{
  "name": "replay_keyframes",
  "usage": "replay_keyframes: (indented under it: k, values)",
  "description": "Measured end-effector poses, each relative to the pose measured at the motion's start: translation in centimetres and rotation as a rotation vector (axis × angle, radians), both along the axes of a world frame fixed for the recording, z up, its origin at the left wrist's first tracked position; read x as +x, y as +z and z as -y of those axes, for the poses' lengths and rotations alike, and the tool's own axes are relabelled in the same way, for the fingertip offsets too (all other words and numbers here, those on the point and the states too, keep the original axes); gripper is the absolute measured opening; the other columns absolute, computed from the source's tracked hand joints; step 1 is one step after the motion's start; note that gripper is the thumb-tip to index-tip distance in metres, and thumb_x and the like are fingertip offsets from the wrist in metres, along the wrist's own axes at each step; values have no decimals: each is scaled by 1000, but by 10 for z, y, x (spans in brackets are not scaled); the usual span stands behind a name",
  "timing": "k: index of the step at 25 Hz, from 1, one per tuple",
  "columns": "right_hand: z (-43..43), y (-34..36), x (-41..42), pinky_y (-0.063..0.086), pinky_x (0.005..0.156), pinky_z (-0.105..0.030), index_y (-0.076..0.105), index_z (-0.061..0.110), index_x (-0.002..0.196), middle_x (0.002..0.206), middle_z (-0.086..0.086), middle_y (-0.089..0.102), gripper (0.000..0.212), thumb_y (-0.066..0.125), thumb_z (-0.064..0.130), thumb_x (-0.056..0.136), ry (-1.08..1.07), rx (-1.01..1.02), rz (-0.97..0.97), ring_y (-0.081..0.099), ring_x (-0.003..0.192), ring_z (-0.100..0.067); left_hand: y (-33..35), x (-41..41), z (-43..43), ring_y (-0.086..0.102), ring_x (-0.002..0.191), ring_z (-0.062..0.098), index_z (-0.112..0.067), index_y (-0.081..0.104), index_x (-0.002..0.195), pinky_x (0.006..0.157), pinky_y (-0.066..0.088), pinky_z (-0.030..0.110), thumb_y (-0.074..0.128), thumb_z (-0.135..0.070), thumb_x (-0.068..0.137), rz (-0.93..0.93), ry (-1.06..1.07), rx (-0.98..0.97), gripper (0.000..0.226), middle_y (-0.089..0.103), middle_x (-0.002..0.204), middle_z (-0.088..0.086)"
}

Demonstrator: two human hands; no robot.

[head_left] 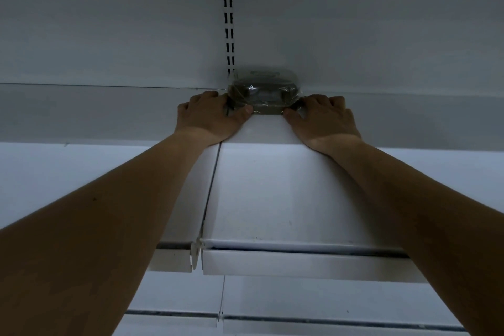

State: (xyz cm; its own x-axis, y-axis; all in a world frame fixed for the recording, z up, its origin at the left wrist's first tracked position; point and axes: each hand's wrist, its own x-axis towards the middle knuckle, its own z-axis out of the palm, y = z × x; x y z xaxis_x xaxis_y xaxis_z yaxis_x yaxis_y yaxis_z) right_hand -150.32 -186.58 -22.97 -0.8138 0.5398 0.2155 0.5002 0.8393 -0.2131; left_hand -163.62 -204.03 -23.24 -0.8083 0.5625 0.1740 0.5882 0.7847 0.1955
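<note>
A round dark package (263, 94) wrapped in clear plastic sits at the back of a white shelf (272, 194), against the rear panel. My left hand (210, 116) holds its left side, thumb pressed on the front edge and fingers curled round the side. My right hand (326, 118) holds the right side the same way. Both arms reach far in over the shelf. The contents of the package are too dark to tell.
A slotted metal upright (228, 22) runs up the white back panel just left of the package. A seam (211, 191) splits the shelf into two boards. Another white shelf (313, 322) lies below, at the bottom of the view.
</note>
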Motion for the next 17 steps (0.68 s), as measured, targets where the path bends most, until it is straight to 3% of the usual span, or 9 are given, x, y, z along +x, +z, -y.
replay_keyframes:
  k: [3,7,8,10,12,17]
  values:
    - [0,0,1,31,95,-39,54,26,130,139,-3,49,55,34,63,94,-3,-9,-3,34,128,-31,0,0,3,45,128,33,-29,56,129,102,33,48,27,-83,86,-3,-9,-14,75,53,136,4]
    - [-2,3,4,33,98,-41,53,17,128,138,-8,50,68,40,71,88,10,-68,-11,35,128,-34,5,8,9,52,118,31,-18,57,104,94,39,40,30,-80,87,59,-7,31,70,58,126,7]
    - [-1,4,6,33,98,-42,52,15,128,138,-9,49,70,41,72,88,19,-69,-8,35,128,-35,6,13,12,51,120,30,-17,57,105,94,39,38,31,-78,89,68,-11,35,68,57,128,7]
    - [1,5,11,30,102,-42,47,14,134,142,-11,46,71,42,69,90,32,-41,27,34,130,-35,8,28,20,41,135,27,-15,53,129,106,33,36,34,-73,92,101,-25,20,71,47,146,6]
    - [8,6,22,27,106,-42,39,12,143,148,-11,40,69,40,62,94,40,-20,59,31,133,-35,10,48,31,22,149,20,-16,33,152,120,19,34,33,-71,94,138,-36,8,80,28,161,3]
    - [36,-3,74,25,113,-40,34,6,147,149,-15,39,60,34,46,102,108,49,29,31,135,-34,2,96,62,19,150,18,-18,28,154,123,13,38,30,-70,95,95,-92,42,79,25,162,2]
